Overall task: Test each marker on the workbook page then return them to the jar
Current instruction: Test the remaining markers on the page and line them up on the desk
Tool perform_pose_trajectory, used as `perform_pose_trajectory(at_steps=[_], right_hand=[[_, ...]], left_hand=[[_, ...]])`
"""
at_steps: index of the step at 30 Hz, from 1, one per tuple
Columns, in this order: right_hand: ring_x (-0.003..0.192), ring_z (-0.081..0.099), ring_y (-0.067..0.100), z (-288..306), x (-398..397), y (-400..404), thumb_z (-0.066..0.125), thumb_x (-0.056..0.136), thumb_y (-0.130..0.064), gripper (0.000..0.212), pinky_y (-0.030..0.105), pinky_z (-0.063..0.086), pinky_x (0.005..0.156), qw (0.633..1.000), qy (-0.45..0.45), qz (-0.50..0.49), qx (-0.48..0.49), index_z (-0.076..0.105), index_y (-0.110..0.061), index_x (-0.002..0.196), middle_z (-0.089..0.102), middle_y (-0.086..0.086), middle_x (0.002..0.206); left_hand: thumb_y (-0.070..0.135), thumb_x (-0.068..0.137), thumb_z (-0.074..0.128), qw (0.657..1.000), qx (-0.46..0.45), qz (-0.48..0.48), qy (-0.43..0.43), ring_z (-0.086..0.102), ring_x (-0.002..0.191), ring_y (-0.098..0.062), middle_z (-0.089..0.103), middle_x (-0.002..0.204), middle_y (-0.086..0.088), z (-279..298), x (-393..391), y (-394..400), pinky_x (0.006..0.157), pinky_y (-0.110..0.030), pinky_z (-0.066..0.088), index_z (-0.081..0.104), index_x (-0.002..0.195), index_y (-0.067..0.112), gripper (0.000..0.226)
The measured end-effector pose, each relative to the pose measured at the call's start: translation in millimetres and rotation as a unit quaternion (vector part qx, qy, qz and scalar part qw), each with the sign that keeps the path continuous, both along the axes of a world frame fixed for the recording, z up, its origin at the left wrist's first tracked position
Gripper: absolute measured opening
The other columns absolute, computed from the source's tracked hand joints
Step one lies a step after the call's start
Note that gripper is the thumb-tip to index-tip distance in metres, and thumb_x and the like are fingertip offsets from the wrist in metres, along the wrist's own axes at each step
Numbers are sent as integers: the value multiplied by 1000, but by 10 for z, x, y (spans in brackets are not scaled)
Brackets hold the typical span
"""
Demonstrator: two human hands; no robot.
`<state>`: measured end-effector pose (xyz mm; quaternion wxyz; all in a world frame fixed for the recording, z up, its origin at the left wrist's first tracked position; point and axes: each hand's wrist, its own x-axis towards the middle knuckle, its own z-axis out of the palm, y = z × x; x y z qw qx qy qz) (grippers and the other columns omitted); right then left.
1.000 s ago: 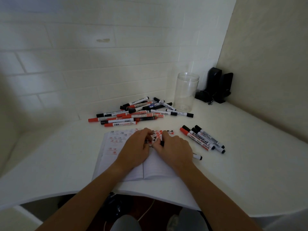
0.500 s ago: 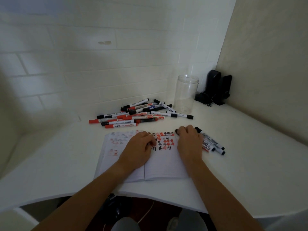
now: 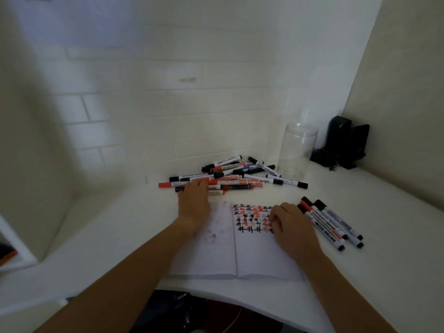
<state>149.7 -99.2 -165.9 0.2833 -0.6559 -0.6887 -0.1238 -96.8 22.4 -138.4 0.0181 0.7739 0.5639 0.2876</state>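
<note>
An open workbook (image 3: 259, 255) lies on the white table, its right page covered in red and black test marks. My left hand (image 3: 193, 203) stretches past the left page, its fingers lying fairly straight on the near edge of a pile of several red and black markers (image 3: 240, 180). My right hand (image 3: 292, 224) rests on the right page with loosely curled fingers and no marker showing in it. Just right of it lies a row of several capped markers (image 3: 332, 222). The clear jar (image 3: 298, 150) stands upright behind the pile and looks empty.
A black device (image 3: 343, 143) with cables sits in the back right corner beside the jar. Tiled wall runs close behind the pile. The table's curved front edge (image 3: 240, 296) lies under my forearms. A low shelf (image 3: 14, 258) is at far left.
My left hand left the page and reached forward onto the marker pile. My right hand drew back from the row of markers on the right to the right page.
</note>
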Motion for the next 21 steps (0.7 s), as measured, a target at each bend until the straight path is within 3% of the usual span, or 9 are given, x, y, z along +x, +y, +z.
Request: perform_pose_trajectory(at_steps=[4, 8, 13, 15, 17, 19, 21], right_hand=[[78, 50, 15, -16, 15, 11, 61, 91, -9, 9, 24, 37, 68, 1000, 2, -10, -5, 61, -18, 89, 57, -4, 86], [78, 49, 15, -15, 10, 12, 61, 92, -9, 10, 24, 38, 69, 1000, 13, -9, -15, 61, -18, 89, 56, -4, 86], [77, 49, 14, -17, 16, 6, 63, 91, -7, 10, 25, 37, 68, 1000, 12, -3, -9, 61, -17, 88, 56, -4, 85], [77, 49, 14, -16, 17, 6, 62, 92, -8, 10, 24, 37, 68, 1000, 11, 0, -11, 60, -18, 89, 56, -5, 85], [80, 52, 15, -1, 2, -12, 59, 94, -10, 10, 24, 36, 68, 1000, 20, 4, -12, 57, -20, 95, 55, -6, 88], [87, 54, 13, 29, -24, -42, 60, 94, -12, 16, 21, 38, 71, 999, 52, 6, 5, 56, -18, 109, 56, -5, 100], [97, 55, 12, 62, -33, -53, 65, 94, -17, 32, 20, 42, 79, 996, 83, 29, 34, 56, -14, 125, 57, -2, 114]], left_hand=[[-7, 85, 52, 998, 8, 4, 55, 48, 116, -32, 57, 123, -12, -7, -37, 105, 92, -40, 40, 58, 118, 9, 37], [-2, 89, 53, 997, -3, -1, 77, 42, 125, -29, 52, 128, -8, -25, -23, 132, 104, -43, 31, 55, 123, 14, 37], [4, 83, 63, 998, 31, -23, 41, 49, 122, -25, 57, 123, -1, -35, 20, 35, 103, -42, 27, 52, 124, 20, 45], [13, 86, 69, 996, 60, -69, 17, 50, 120, -21, 58, 123, 2, 30, 130, -92, 105, -41, 29, 53, 126, 25, 44], [13, 93, 64, 985, 99, -143, -3, 55, 111, -18, 61, 120, 1, 100, 280, -247, 102, -38, 41, 57, 124, 27, 34], [15, 97, 60, 970, 118, -214, 0, 60, 99, -14, 64, 115, 0, 140, 400, -391, 92, -29, 51, 62, 121, 25, 26], [19, 99, 59, 954, 111, -277, 17, 61, 91, -14, 65, 109, 0, 98, 481, -485, 81, -23, 51, 64, 120, 24, 22]])
